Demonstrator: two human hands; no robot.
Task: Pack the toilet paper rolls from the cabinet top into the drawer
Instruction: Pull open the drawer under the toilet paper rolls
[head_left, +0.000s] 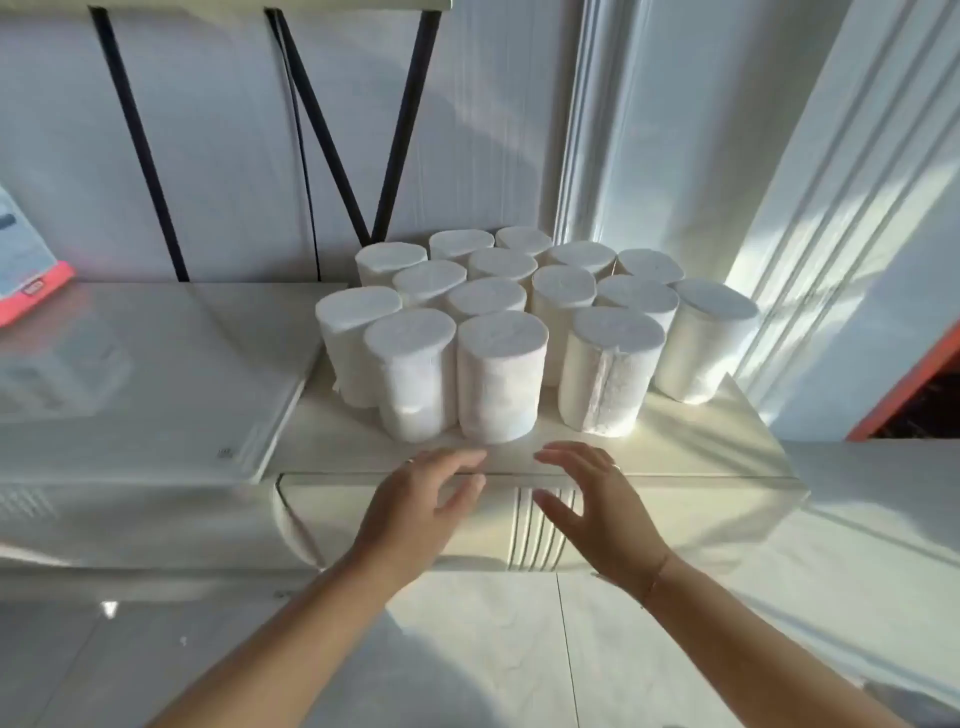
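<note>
Rolls: the toilet paper rolls (485, 296), about fifteen, stand upright in a tight cluster on the cabinet top (701, 441), filling its far and middle parts; none lies in the drawer.
Drawer: the drawer (675, 514) sits directly under the top, shut, with a ribbed strip (535, 525) down the middle of its front.
Left hand: the left hand (421, 504) hovers over the near edge of the top, its fingers (457, 460) spread and loosely straight, holding nothing; the tips are near the front middle roll (501, 379) but apart from it.
Right hand: the right hand (597, 504) mirrors it just to the right, its fingers (566, 454) open and a little arched, empty too.
Step in hand: by my reading, the very start of the job — both hands are closing in, either on the nearest roll or on the drawer front; I cannot tell which.
Next move: the drawer must be pulled out before anything can go in, and the ribbed strip looks the likely grip. After that, the front rolls come first — soft paper, so a light squeeze round the side.
Surroundings: a white slab (156, 374) lies to the left, overlapping the top's left edge; black struts (322, 140) stand against the far wall.
</note>
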